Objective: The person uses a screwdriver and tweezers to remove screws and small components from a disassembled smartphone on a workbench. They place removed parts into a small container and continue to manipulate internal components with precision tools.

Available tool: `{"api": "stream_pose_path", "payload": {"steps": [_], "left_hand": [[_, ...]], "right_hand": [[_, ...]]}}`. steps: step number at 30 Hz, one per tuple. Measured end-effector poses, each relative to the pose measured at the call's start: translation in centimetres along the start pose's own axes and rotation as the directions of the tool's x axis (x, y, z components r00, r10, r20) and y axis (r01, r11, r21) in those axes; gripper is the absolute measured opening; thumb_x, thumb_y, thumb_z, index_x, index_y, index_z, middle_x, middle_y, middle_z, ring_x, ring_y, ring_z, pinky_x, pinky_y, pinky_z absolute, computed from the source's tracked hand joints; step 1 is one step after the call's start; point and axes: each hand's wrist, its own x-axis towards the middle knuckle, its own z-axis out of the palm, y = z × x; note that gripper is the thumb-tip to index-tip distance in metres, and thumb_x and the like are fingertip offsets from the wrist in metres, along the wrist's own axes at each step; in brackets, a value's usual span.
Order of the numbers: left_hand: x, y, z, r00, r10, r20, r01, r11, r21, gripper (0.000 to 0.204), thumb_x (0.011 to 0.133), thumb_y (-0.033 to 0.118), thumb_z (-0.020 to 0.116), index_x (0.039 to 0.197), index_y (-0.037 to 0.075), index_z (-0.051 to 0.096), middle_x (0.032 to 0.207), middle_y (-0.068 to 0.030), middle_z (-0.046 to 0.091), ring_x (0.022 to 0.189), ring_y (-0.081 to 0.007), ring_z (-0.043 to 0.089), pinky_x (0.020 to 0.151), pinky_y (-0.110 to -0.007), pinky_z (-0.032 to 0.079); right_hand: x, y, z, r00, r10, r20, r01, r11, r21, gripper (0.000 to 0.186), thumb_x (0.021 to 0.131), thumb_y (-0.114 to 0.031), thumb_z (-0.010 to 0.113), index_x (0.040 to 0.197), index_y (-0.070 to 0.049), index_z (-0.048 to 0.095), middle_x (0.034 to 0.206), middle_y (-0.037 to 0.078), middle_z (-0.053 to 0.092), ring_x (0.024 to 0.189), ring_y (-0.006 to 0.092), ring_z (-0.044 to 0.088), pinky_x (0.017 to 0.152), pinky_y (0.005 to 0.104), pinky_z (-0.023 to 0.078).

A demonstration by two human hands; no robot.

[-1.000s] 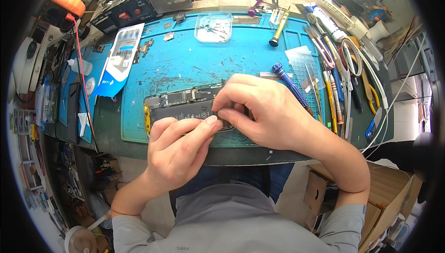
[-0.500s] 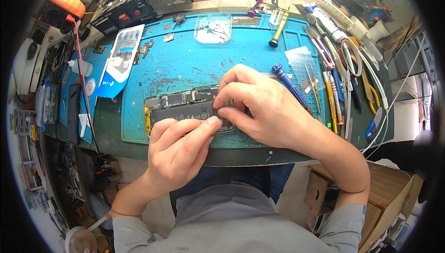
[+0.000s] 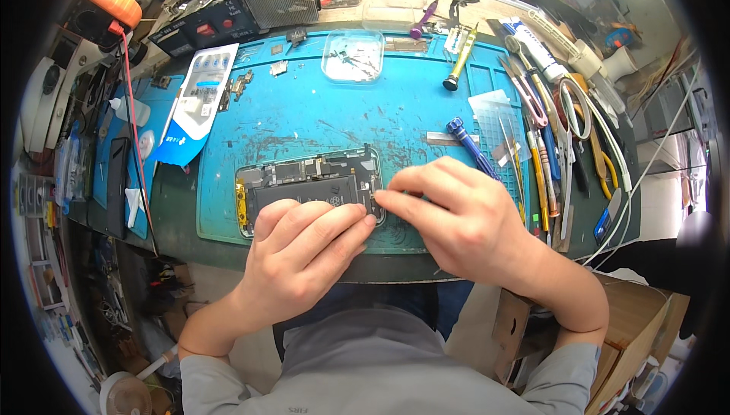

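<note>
An opened smartphone (image 3: 304, 179) lies flat on the blue work mat (image 3: 304, 122), its black battery and circuit board showing and a yellow strip at its left end. My left hand (image 3: 300, 251) reaches over the phone's near edge with its fingers pressed together. Its fingertips come down by the near right corner and hide part of the battery. My right hand (image 3: 464, 217) is at the phone's right end, thumb and fingers closed in a pinch at the edge. Anything between the fingertips of either hand is too small or hidden to make out.
A clear dish of small parts (image 3: 353, 56) stands beyond the phone. A blue screwdriver (image 3: 471, 149) lies right, with a yellow-green one (image 3: 461, 61) further back. Several tools, including scissors (image 3: 566, 114), crowd the right side. A plastic package (image 3: 199, 107) lies left.
My right hand has drawn back to the right and nearer, uncovering more of the phone's right end. The left fingertips have shifted slightly right and nearer. The whole view has shifted a little.
</note>
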Motion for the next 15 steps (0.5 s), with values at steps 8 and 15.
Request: {"api": "stream_pose_path", "payload": {"steps": [8,15], "left_hand": [[0.06,-0.23,0.14,1.000,-0.008,0.010,0.008,1.000,-0.022,0.036,0.080,0.010,0.082,0.115,0.005,0.080,0.123,-0.0029,0.076,0.101,-0.0173,0.067,0.091,-0.036,0.047],[-0.19,0.12,0.46,1.000,-0.013,0.002,0.013,0.999,0.029,0.036,0.081,0.012,0.075,0.116,0.003,0.080,0.125,-0.0034,0.076,0.101,-0.0161,0.066,0.092,-0.035,0.046]], "right_hand": [[-0.63,0.32,0.43,0.989,-0.151,0.000,0.150,0.981,-0.125,0.038,0.077,-0.012,0.071,0.113,-0.002,0.079,0.116,0.009,0.072,0.092,0.0205,0.072,0.069,0.0313,0.055],[-0.43,0.39,0.25,0.981,-0.193,0.015,0.193,0.967,-0.163,0.034,0.077,-0.011,0.072,0.108,0.002,0.077,0.119,0.011,0.072,0.095,0.0185,0.069,0.068,0.0302,0.052]]}}
